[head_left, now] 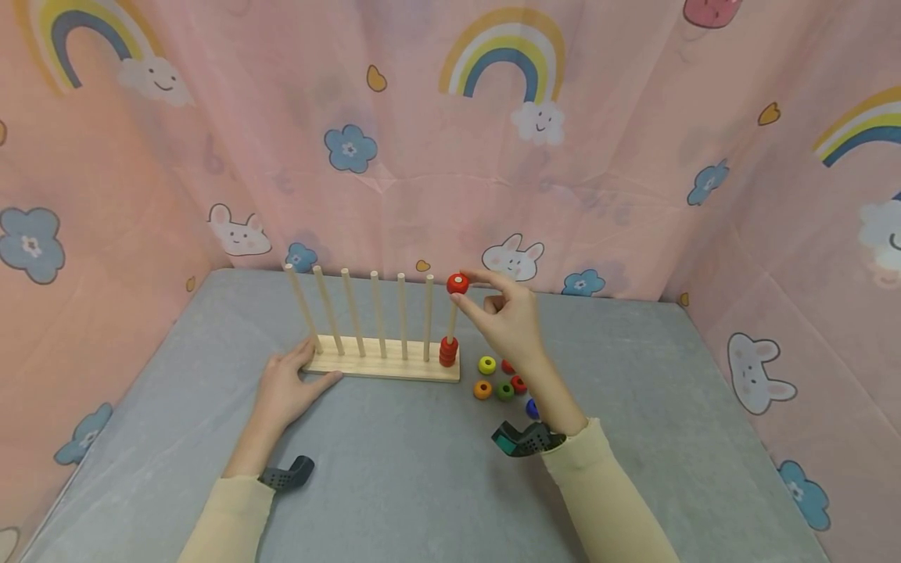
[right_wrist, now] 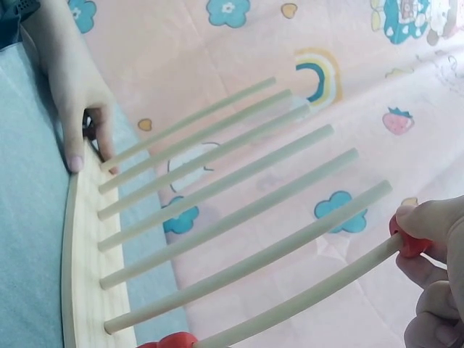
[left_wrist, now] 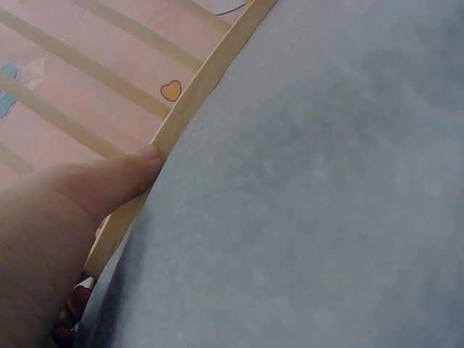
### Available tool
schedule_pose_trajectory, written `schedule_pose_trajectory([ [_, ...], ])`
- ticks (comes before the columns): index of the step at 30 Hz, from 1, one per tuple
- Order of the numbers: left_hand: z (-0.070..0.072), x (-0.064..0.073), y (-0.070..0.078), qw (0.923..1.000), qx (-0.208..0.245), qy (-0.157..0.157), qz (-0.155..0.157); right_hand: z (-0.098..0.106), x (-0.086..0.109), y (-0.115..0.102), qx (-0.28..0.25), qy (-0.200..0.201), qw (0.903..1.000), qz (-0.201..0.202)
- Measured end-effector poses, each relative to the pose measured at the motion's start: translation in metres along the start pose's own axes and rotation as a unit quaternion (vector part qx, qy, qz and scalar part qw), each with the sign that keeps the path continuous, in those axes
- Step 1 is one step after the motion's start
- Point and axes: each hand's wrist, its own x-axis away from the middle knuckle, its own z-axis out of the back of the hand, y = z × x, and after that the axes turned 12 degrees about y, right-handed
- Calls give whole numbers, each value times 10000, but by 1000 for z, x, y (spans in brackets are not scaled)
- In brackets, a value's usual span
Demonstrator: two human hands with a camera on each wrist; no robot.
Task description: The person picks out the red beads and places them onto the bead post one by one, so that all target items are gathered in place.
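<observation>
My right hand [head_left: 510, 317] pinches a red bead [head_left: 457, 284] between thumb and fingertips at the top of the rightmost peg [head_left: 452, 322]. The peg's tip shows in the bead's hole in the head view. Several red beads [head_left: 448, 352] are stacked at the foot of that same peg. The wooden base [head_left: 383, 367] carries a row of upright pegs, and the others hold no beads. At its left end my left hand [head_left: 285, 383] grips the base, thumb [left_wrist: 134, 170] along the front edge and fingers behind.
Loose beads lie on the grey tabletop [head_left: 394, 461] right of the base: a yellow bead [head_left: 486, 365], an orange bead [head_left: 482, 389], a green bead [head_left: 505, 391], red ones and a blue bead [head_left: 532, 408], partly behind my right forearm. A patterned pink cloth [head_left: 436, 195] surrounds the table.
</observation>
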Motion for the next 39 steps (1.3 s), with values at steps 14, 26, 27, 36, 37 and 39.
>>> schedule_pose_trajectory([
  [14, 0, 0, 0, 10000, -55, -49, 59, 0, 0, 1, -161, -83, 9998, 15],
  [26, -1, 0, 0, 10000, 7, 45, -84, 1, 1, 3, -213, -113, 9997, 61],
  [27, -1, 0, 0, 10000, 4, 47, -88, 1, 1, 3, -221, -112, 9997, 58],
  [36, 0, 0, -1, 10000, -45, -47, -5, 19, 11, 22, -86, -111, 9995, -288],
  [37, 0, 0, -1, 10000, -48, -48, -6, 23, 14, 27, -60, -113, 9993, -354],
  [39, 1, 0, 0, 10000, -43, -49, -3, 31, 19, 35, -22, -104, 9988, -471],
])
